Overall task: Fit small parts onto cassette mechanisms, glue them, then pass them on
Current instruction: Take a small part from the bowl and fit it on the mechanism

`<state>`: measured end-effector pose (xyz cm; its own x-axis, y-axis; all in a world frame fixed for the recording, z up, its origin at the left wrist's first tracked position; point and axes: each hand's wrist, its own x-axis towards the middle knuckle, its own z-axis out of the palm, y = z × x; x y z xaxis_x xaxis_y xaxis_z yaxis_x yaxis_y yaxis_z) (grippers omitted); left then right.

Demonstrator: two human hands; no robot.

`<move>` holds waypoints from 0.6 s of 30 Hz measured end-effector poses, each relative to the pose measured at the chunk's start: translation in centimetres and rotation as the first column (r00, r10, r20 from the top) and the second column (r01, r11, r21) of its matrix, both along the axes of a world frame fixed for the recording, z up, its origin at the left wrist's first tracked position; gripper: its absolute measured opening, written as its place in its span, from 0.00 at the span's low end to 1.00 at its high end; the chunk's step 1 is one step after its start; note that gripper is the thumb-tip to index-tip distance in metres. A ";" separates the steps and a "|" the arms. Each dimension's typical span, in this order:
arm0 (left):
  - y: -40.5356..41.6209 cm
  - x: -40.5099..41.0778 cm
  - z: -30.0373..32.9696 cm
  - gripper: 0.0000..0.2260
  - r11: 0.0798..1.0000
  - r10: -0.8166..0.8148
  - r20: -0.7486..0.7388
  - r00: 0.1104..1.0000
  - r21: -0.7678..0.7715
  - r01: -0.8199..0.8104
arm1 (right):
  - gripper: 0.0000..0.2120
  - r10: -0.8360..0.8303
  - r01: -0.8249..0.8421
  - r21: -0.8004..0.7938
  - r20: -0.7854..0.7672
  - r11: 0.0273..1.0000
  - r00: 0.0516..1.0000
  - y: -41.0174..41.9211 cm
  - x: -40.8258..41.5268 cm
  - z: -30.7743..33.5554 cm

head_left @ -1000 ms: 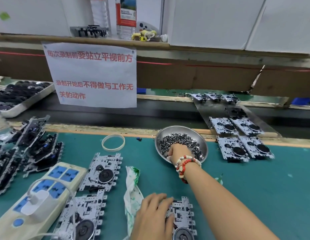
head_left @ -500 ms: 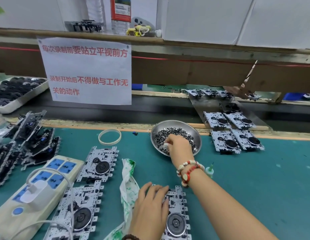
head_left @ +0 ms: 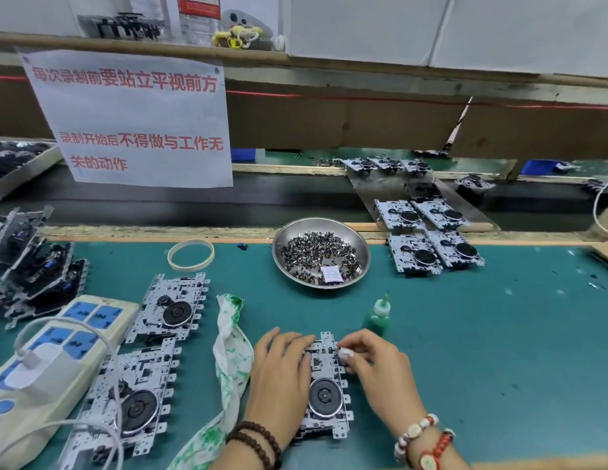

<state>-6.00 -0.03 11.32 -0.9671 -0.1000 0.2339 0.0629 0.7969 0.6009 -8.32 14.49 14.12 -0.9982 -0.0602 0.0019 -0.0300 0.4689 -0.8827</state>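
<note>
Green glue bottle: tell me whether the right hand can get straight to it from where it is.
Probably yes. The green glue bottle stands upright just beyond the right hand, with only bare mat between them, though the fingertips look busy at the mechanism.

Your green bench mat (head_left: 465, 351) bears: cassette mechanisms (head_left: 170, 308), a steel bowl (head_left: 321, 254) of small parts, a glue bottle (head_left: 377, 315), tape ring (head_left: 190, 254), stained cloth (head_left: 231, 354) and power strip (head_left: 48, 361).

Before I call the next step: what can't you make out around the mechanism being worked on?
- Part in right hand: fingertips hide it, head view.
- Mechanism left edge: under left hand.
- Parts in bowl: too small to identify.
- Power strip: cut by frame edge.
</note>
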 end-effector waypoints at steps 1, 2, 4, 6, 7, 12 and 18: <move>-0.1 -0.2 -0.1 0.15 1.000 0.004 0.008 1.000 0.009 -0.004 | 0.14 0.004 -0.004 0.011 -0.006 1.000 1.000 -0.1 -0.2 -0.1; -0.2 -0.3 -0.1 0.15 1.000 -0.001 0.010 1.000 0.011 0.000 | 0.14 0.008 -0.007 0.021 -0.012 1.000 1.000 -0.3 -0.4 -0.1; -0.4 -0.5 -0.2 0.15 1.000 -0.005 -0.011 1.000 0.005 0.005 | 0.14 0.015 -0.013 0.035 -0.034 0.999 0.999 -0.7 -0.5 -0.2; -0.6 -0.6 -0.3 0.15 1.000 -0.005 -0.019 1.000 0.006 0.005 | 0.13 0.021 -0.018 0.049 -0.070 0.999 0.997 -1.1 -0.7 -0.3; -0.6 -0.8 -0.4 0.15 1.000 -0.007 -0.023 1.000 0.009 0.007 | 0.13 0.023 -0.019 0.051 -0.087 0.999 0.996 -1.3 -0.8 -0.4; -1.0 -2.3 -0.3 0.15 1.000 0.003 -0.044 0.999 -0.012 -0.003 | 0.09 0.013 -0.012 0.011 -0.115 1.000 0.993 -2.2 -1.9 -0.5; -1.9 -5.1 0.5 0.15 0.997 -0.006 0.007 1.000 -0.076 0.006 | 0.07 -0.016 0.018 0.013 -0.149 1.000 0.989 -3.3 -4.0 -0.3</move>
<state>-11.12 -1.98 11.78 -0.9692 -0.0764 0.2340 0.0641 0.8397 0.5393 -12.28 11.18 13.86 -0.9878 -0.0446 0.1495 -0.1523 0.4832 -0.8621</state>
